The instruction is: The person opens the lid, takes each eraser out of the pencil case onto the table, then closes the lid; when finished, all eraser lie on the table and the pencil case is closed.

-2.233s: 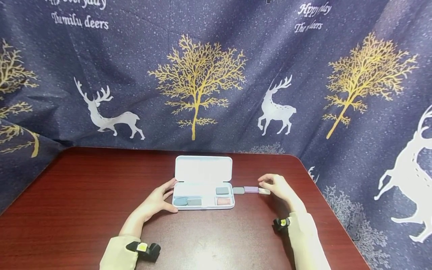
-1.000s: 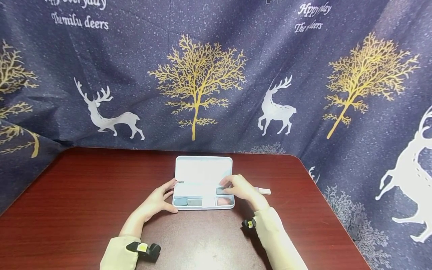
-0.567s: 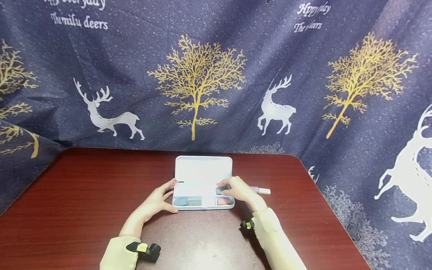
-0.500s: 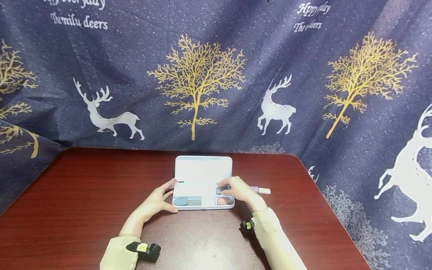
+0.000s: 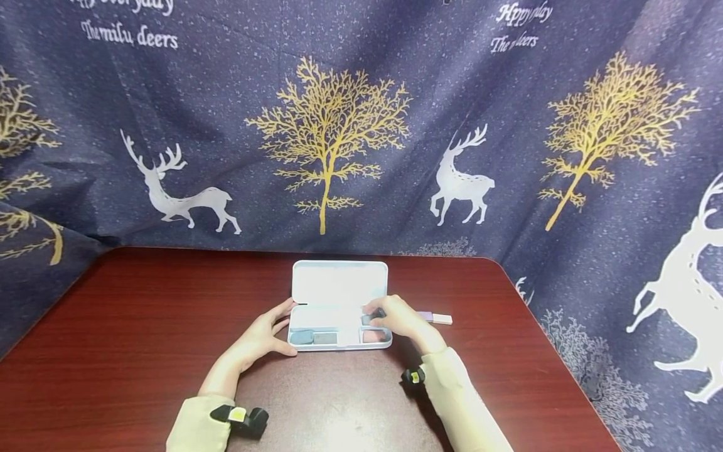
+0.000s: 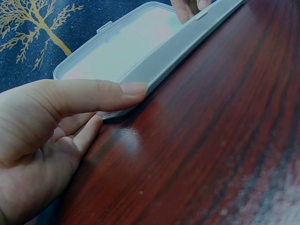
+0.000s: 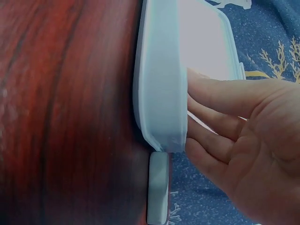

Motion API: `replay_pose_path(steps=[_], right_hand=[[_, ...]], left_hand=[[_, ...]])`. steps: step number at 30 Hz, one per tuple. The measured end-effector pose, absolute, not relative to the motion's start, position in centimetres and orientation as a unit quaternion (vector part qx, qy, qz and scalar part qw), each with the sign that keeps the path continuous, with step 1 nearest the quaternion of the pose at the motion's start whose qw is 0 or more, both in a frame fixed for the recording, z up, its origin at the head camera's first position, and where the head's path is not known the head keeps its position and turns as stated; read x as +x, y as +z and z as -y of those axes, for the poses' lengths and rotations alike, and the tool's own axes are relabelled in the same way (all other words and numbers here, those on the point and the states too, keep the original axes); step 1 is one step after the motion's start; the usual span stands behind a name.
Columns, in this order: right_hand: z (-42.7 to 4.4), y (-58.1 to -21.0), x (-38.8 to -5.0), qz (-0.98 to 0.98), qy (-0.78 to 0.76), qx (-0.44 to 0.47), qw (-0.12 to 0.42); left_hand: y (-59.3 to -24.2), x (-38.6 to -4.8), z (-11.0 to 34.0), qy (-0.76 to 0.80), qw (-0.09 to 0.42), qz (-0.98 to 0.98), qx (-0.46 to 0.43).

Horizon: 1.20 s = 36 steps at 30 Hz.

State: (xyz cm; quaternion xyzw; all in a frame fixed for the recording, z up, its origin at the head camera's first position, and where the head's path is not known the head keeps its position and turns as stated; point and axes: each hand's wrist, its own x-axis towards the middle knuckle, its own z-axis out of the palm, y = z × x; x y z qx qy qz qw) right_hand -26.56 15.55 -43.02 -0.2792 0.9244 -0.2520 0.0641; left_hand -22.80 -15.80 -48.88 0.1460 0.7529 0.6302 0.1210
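Left hand: thumb and fingers parted wide, holding the left end of the pale case, thumb on its front wall.
Right hand: narrow, pinching the slate block in the rear right compartment.
Pale case: raised lid; stands near the far edge of the worktop.
Front compartments: blue block and grey block left, pink block right.
Outside row: pale block just beside the case's right end; purple block touching white block, towards the worktop's right edge.
Backdrop: blue cloth, deer and trees printed.
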Motion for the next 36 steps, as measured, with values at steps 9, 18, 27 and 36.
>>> replay_pose_path(steps=[9,18,27,36], right_hand=[[-15.6,-43.0,-26.5,-0.917,-0.279,-0.278,0.059],[-15.9,-43.1,-26.6,-0.924,-0.258,-0.277,0.047],[-16.3,-43.2,-26.8,-0.917,-0.283,-0.277,0.048],[-17.0,-43.6,-27.3,-0.899,-0.316,-0.301,0.038]], left_hand=[[-48.9,-22.9,15.8,0.627,0.121,-0.756,0.144],[-49.0,-22.8,15.9,0.631,0.118,-0.752,0.151],[-48.9,-22.8,15.9,0.628,0.120,-0.755,0.146],[-48.7,-22.6,15.8,0.632,0.123,-0.752,0.142]])
